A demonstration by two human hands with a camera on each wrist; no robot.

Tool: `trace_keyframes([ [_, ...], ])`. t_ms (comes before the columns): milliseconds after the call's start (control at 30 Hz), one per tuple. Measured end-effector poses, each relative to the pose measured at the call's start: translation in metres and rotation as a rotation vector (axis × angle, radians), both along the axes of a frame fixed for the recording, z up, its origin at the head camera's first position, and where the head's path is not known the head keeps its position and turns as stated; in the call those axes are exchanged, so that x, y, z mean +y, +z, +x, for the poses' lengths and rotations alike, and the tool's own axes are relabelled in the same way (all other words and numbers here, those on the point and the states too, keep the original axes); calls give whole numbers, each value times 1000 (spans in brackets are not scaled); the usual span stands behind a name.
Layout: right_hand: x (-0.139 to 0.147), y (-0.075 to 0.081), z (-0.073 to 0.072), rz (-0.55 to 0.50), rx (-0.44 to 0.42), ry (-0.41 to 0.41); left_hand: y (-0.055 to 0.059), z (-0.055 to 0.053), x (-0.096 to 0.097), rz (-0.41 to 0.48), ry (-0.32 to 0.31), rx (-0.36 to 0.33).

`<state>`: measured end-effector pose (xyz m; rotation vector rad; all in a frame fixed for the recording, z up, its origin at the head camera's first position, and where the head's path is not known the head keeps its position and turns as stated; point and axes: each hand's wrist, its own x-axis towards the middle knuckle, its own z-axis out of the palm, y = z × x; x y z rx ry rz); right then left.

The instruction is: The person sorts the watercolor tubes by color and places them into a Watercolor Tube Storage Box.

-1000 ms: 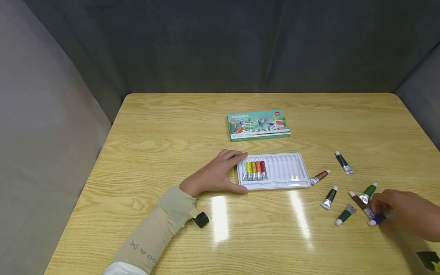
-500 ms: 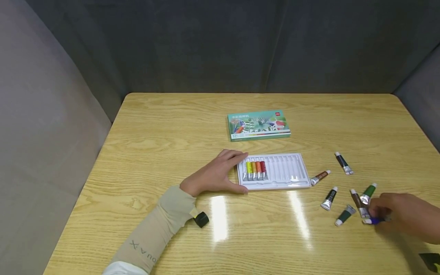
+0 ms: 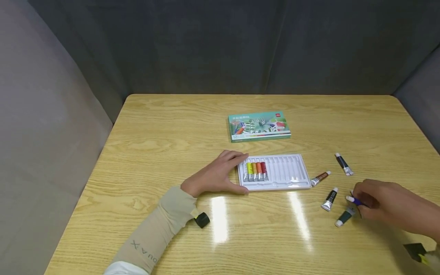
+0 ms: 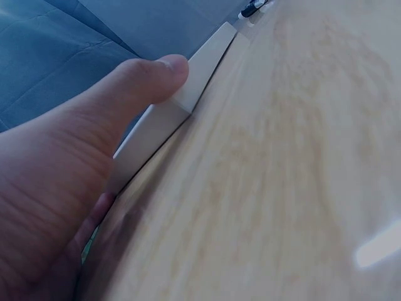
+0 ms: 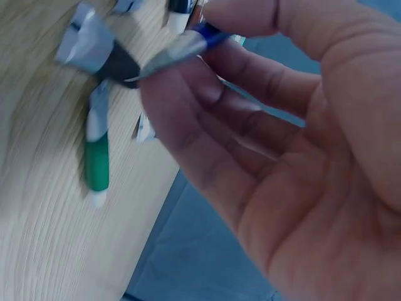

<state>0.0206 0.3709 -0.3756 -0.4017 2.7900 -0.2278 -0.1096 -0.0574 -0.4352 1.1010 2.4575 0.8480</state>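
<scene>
My right hand [image 3: 388, 202] pinches a blue paint tube [image 3: 357, 201] between thumb and fingers, its white cap pointing left. In the right wrist view the same blue tube [image 5: 188, 47] shows its silver end, and a green paint tube [image 5: 97, 163] lies on the table below. My left hand [image 3: 216, 175] holds the left end of a white tray [image 3: 282, 187], thumb on the near edge and fingers at the far one. Yellow, ochre, orange and red tubes [image 3: 263, 171] fill slots at its left. In the head view my right hand hides the green tube and most of a brown one.
Right of the tray lie a reddish-brown tube [image 3: 321, 178], a black tube [image 3: 330, 199], a dark green tube [image 3: 345, 217] and a dark blue tube [image 3: 343, 164]. Behind the tray is a teal paint box [image 3: 259, 126]. Grey cloth walls surround the wooden table [image 3: 165, 126].
My right hand has picked up the blue tube and moved up and left with it, over the brown and green tubes. The left hand and tray have stayed in place.
</scene>
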Motion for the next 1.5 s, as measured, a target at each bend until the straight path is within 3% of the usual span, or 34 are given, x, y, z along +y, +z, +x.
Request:
trace_keyframes([
  [333, -24, 1, -17, -127, 100, 50, 0, 0, 0, -4, -2, -1],
  [567, -40, 1, -28, -200, 86, 26, 1, 0, -1, -3, 4, -12],
  [867, -67, -7, -40, -258, 297, 119, -2, 0, -1, -6, -1, 7],
  [1067, -86, -10, -49, -254, 361, 82, -3, -1, -1, -3, -10, 21],
  [1200, -98, -10, -53, -265, 366, 56, -3, -2, 0, -3, -13, 25],
  [1500, -123, -5, -63, -243, 269, 45, -2, -1, 0, 7, -7, 12],
])
